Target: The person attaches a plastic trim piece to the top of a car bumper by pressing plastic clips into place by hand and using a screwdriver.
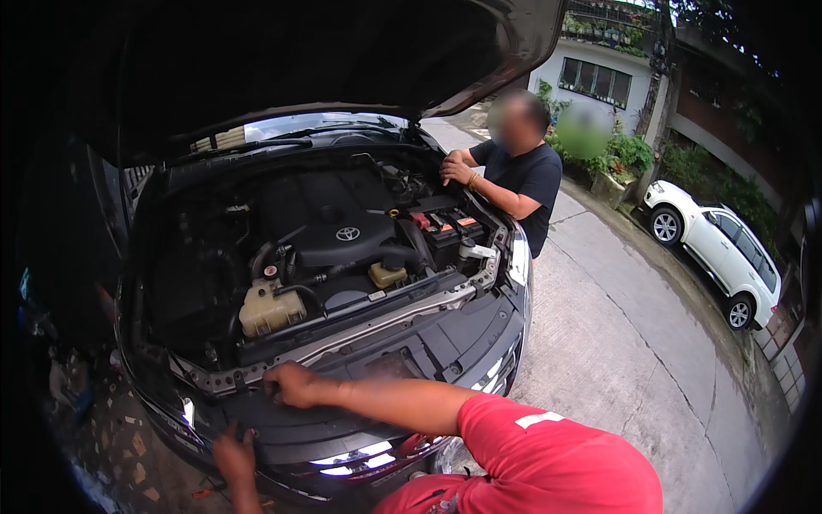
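A dark car with its hood raised fills the middle, engine bay (325, 206) exposed. My right hand (291, 385) reaches across from a red sleeve, fingers curled down at the black front cover (454, 343) beside the metal crossmember; what they grip, if anything, is hidden. Lower left, my left hand (235, 454) is at the front edge above the grille, thumb and forefinger apart, with nothing visible in it. In the bay sit a translucent reservoir (265, 313), a black engine cover (317, 223) and a battery (449, 236).
A person in a dark shirt (522, 180) leans on the car's right fender, hands near the bay. The raised hood (325, 60) hangs overhead. Across the concrete driveway (616, 325) stands a white SUV (711, 253). Dim clutter (68, 385) lies at the left.
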Demonstrator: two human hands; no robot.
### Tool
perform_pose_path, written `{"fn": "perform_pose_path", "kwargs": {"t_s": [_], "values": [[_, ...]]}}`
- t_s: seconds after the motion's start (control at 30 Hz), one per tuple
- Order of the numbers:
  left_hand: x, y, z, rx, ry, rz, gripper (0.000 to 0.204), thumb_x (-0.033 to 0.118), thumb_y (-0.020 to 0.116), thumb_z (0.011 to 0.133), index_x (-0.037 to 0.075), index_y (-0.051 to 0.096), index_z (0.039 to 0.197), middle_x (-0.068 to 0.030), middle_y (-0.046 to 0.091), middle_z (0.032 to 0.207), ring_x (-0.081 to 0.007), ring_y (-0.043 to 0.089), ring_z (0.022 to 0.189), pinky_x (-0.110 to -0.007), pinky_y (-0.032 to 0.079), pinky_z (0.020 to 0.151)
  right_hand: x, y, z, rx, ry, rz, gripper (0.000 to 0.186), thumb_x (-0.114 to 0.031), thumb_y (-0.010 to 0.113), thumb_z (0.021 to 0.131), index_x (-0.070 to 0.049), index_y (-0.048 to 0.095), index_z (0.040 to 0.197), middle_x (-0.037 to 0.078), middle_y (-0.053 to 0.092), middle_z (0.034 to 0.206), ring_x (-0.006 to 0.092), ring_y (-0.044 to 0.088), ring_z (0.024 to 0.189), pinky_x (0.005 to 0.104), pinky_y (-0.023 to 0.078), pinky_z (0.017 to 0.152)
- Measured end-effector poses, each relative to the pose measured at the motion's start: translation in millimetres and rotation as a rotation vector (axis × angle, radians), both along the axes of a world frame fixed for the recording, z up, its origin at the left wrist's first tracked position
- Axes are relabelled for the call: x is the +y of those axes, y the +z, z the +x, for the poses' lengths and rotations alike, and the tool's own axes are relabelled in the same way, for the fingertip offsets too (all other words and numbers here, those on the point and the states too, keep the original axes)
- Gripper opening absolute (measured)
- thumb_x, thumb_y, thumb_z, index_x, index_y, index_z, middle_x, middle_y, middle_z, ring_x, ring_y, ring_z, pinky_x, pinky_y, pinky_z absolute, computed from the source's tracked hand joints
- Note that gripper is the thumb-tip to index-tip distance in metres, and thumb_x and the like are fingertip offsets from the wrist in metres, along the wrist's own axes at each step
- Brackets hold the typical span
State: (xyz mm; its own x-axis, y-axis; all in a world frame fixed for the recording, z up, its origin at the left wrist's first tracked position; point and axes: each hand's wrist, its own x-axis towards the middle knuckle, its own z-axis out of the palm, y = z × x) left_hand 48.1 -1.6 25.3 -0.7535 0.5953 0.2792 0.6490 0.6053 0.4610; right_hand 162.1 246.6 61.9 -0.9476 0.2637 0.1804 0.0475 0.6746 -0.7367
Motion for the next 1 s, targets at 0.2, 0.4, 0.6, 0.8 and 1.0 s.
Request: {"fn": "perform_pose_path", "kwargs": {"t_s": [0.2, 0.4, 0.6, 0.8, 1.0], "values": [[-22.4, 5.7, -3.0, 0.002, 0.075, 0.020, 0.051, 0.022, 0.090, 0.083, 0.001, 0.079, 0.128, -0.0289, 0.078, 0.107, -0.0456, 0.076, 0.100, -0.050, 0.060, 0.089, -5.8, 19.1, -27.9, -0.063, 0.037, -0.037, 0.025, -0.009, 0.082, 0.084, -0.001, 0.077, 0.108, 0.022, 0.079, 0.105, 0.0384, 0.077, 0.105, 0.0439, 0.059, 0.094], [-16.7, -14.2, -0.1, -0.012, 0.016, 0.030, 0.046, 0.035, 0.081, 0.093, 0.010, 0.078, 0.133, -0.0199, 0.079, 0.105, -0.0408, 0.077, 0.093, -0.050, 0.061, 0.082, 10.4, 10.3, -67.2, -0.100, -0.089, -0.012, 0.016, -0.002, 0.076, 0.093, 0.000, 0.076, 0.109, 0.013, 0.081, 0.095, 0.0201, 0.079, 0.090, 0.0369, 0.061, 0.084], [-17.2, -5.3, 6.8, -0.021, 0.058, 0.083, 0.046, 0.035, 0.079, 0.095, 0.012, 0.077, 0.134, -0.0170, 0.079, 0.102, -0.0391, 0.077, 0.089, -0.050, 0.061, 0.080, 5.4, 22.9, -119.1, -0.008, 0.082, 0.303, 0.016, -0.007, 0.077, 0.092, -0.004, 0.077, 0.108, 0.019, 0.080, 0.101, 0.0371, 0.078, 0.099, 0.0453, 0.060, 0.090], [-13.6, -18.2, 3.4, 0.013, 0.064, 0.151, 0.045, 0.035, 0.079, 0.096, 0.011, 0.077, 0.134, -0.0151, 0.078, 0.099, -0.0363, 0.077, 0.087, -0.048, 0.061, 0.078, -3.4, 27.7, -130.1, -0.107, 0.207, 0.604, 0.016, -0.006, 0.075, 0.090, -0.007, 0.078, 0.105, 0.021, 0.078, 0.105, 0.0422, 0.075, 0.104, 0.0488, 0.058, 0.093], [-18.6, -16.8, 4.8, 0.000, 0.083, 0.109, 0.043, 0.036, 0.077, 0.097, 0.010, 0.077, 0.131, -0.0130, 0.079, 0.100, -0.0331, 0.078, 0.090, -0.047, 0.062, 0.081, -18.3, 37.4, -140.9, -0.174, 0.297, 0.824, 0.021, -0.010, 0.069, 0.093, -0.004, 0.076, 0.112, 0.023, 0.078, 0.110, 0.0434, 0.073, 0.108, 0.0516, 0.057, 0.099]]}}
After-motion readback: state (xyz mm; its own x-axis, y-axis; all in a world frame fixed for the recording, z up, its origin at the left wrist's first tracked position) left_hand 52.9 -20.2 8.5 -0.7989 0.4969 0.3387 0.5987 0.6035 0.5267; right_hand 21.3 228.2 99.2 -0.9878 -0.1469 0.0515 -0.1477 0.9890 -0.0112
